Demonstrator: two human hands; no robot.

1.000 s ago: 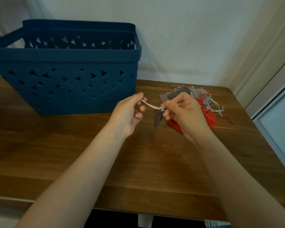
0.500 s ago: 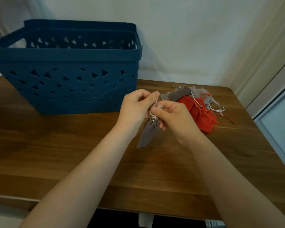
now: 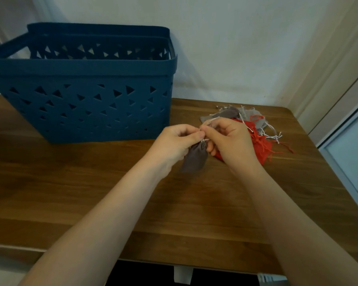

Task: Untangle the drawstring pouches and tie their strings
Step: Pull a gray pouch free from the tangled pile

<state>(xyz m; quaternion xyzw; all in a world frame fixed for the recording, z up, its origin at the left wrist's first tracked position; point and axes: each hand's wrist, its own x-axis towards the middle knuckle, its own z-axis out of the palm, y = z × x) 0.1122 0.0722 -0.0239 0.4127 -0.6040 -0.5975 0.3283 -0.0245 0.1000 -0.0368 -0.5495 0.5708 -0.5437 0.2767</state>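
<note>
A small grey drawstring pouch (image 3: 194,158) hangs above the wooden table between my two hands. My left hand (image 3: 175,143) pinches its white string (image 3: 205,139) at the pouch's gathered neck. My right hand (image 3: 228,139) pinches the same string from the right, fingertips nearly touching the left thumb. Behind my right hand lies a tangled pile of pouches: red ones (image 3: 260,143) with red strings and grey ones (image 3: 229,113) with white strings (image 3: 272,135). Part of the pile is hidden by my right hand.
A large blue plastic basket (image 3: 87,104) with triangular cut-outs stands at the back left of the wooden table (image 3: 91,193). A white wall runs behind; a door frame stands at the right. The table's front edge runs along the bottom.
One second ago my hands were apart with the white string stretched between them. They have since come together at the pouch's neck, and the grey pouch now hangs lower between them.
</note>
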